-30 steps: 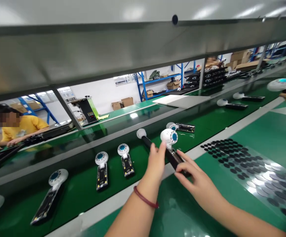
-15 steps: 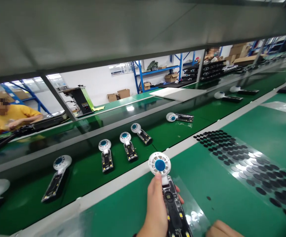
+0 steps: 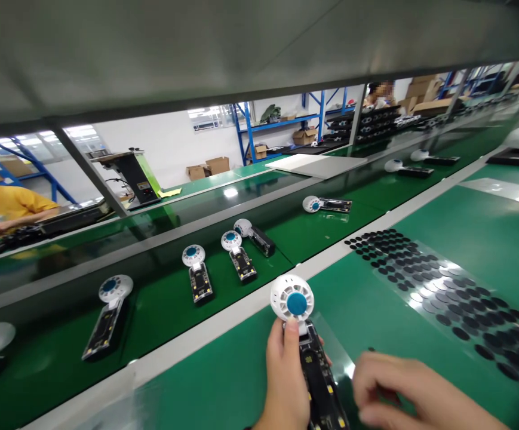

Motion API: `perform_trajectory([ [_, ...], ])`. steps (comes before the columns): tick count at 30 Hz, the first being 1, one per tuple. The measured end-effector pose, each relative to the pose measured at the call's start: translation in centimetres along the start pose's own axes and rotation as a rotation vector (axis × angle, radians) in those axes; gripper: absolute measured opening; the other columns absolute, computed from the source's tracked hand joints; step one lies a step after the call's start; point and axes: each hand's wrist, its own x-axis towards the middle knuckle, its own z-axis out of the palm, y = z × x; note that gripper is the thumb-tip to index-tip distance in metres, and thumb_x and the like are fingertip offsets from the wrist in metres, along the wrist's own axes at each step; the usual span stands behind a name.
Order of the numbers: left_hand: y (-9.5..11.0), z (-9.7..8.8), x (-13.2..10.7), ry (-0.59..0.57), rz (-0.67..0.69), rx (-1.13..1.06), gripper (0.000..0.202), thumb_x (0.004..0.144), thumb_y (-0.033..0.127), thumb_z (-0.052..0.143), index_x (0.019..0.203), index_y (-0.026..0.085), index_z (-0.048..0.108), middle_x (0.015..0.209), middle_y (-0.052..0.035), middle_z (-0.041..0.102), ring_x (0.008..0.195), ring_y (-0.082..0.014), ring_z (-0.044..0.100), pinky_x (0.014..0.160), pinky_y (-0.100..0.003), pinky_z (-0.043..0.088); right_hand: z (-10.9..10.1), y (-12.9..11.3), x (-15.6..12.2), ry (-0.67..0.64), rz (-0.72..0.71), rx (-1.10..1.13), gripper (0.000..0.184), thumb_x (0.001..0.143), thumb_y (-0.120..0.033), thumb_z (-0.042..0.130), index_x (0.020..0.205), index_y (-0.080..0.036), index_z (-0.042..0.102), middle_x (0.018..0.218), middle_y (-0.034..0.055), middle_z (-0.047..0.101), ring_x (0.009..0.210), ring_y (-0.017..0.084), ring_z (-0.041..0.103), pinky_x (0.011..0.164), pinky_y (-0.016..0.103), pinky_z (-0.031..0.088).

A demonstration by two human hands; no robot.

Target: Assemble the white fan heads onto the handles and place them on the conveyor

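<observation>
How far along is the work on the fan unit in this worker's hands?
Done: one fan unit is off the belt, over the green mat. In hand: the left hand grips it, circuit board up; the right hand hovers beside it, fingers curled. Left: the pad sheet holds many black pads, and other units lie on the belt.

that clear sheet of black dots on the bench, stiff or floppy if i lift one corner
Probably floppy: the clear sheet looks thin and lies flat on the green bench. Likely light and slippery, given its glossy glare. The black dots might peel if it bends.
</observation>
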Motion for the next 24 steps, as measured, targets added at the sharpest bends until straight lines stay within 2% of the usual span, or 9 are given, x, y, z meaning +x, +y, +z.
perform_trajectory([
  [3, 0.1, -0.1, 0.2, 0.068, 0.091, 0.063, 0.046, 0.074, 0.06, 0.048, 0.078, 0.014, 0.056, 0.065, -0.0023, 0.059, 0.06, -0.0142, 0.052, 0.058, -0.025, 0.039, -0.6, -1.9, 2.6, 0.081, 0.146, 0.01, 0.014, 0.076, -0.011, 0.056, 0.07, -0.023, 0.059, 0.072, -0.0046, 0.064, 0.067, 0.011, 0.058, 0.06, 0.019, 0.044],
  [5, 0.2, -0.1, 0.3, 0.098, 0.143, 0.1, 0.043, 0.075, 0.056, 0.05, 0.079, 0.014, 0.06, 0.07, -0.0028, 0.059, 0.073, -0.017, 0.051, 0.067, -0.026, 0.038, -0.4, -2.2, 3.5, 0.117, 0.106, -0.033, 0.015, 0.079, -0.01, 0.054, 0.073, -0.023, 0.06, 0.074, -0.0043, 0.063, 0.07, 0.011, 0.058, 0.063, 0.019, 0.044],
  [7, 0.2, -0.1, 0.3, 0.096, 0.139, 0.102, 0.042, 0.075, 0.054, 0.05, 0.082, 0.015, 0.062, 0.072, -0.0031, 0.059, 0.078, -0.0191, 0.051, 0.07, -0.027, 0.037, -0.1, -2.1, 3.9, 0.133, -0.002, -0.097, 0.018, 0.081, -0.009, 0.051, 0.076, -0.023, 0.061, 0.075, -0.0033, 0.063, 0.073, 0.011, 0.057, 0.065, 0.02, 0.044],
  [10, 0.2, -0.1, 0.3, 0.077, 0.134, 0.083, 0.043, 0.075, 0.055, 0.051, 0.085, 0.016, 0.062, 0.074, -0.0033, 0.061, 0.078, -0.02, 0.051, 0.07, -0.027, 0.036, 0.1, -1.8, 3.7, 0.157, -0.12, -0.146, 0.021, 0.083, -0.007, 0.049, 0.078, -0.023, 0.061, 0.074, -0.003, 0.062, 0.074, 0.011, 0.056, 0.064, 0.02, 0.044],
  [18, 0.6, -0.2, -0.1, 0.018, 0.114, 0.138, 0.039, 0.079, 0.052, 0.046, 0.087, 0.017, 0.059, 0.077, -0.0016, 0.059, 0.079, -0.0179, 0.05, 0.074, -0.026, 0.037, 0.2, -2.0, 3.3, 0.138, -0.159, -0.177, 0.023, 0.082, -0.004, 0.048, 0.079, -0.022, 0.062, 0.074, -0.0018, 0.062, 0.072, 0.012, 0.054, 0.061, 0.022, 0.044],
  [22, 0.4, -0.3, 0.1, -0.008, 0.133, 0.133, 0.04, 0.08, 0.053, 0.044, 0.086, 0.016, 0.057, 0.078, -0.0019, 0.058, 0.074, -0.0162, 0.045, 0.071, -0.027, 0.037, 0.3, -2.0, 3.4, 0.133, -0.199, -0.224, 0.021, 0.085, -0.007, 0.046, 0.08, -0.02, 0.062, 0.076, 0.0002, 0.063, 0.072, 0.014, 0.052, 0.06, 0.024, 0.043],
  [24, 0.4, -0.3, 0.2, -0.011, 0.133, 0.134, 0.039, 0.081, 0.053, 0.043, 0.085, 0.016, 0.056, 0.076, -0.0013, 0.056, 0.073, -0.0157, 0.044, 0.07, -0.027, 0.036, 0.3, -2.0, 3.4, 0.124, -0.173, -0.217, 0.021, 0.084, -0.006, 0.046, 0.08, -0.02, 0.061, 0.076, -0.0005, 0.062, 0.072, 0.014, 0.052, 0.06, 0.024, 0.043],
])
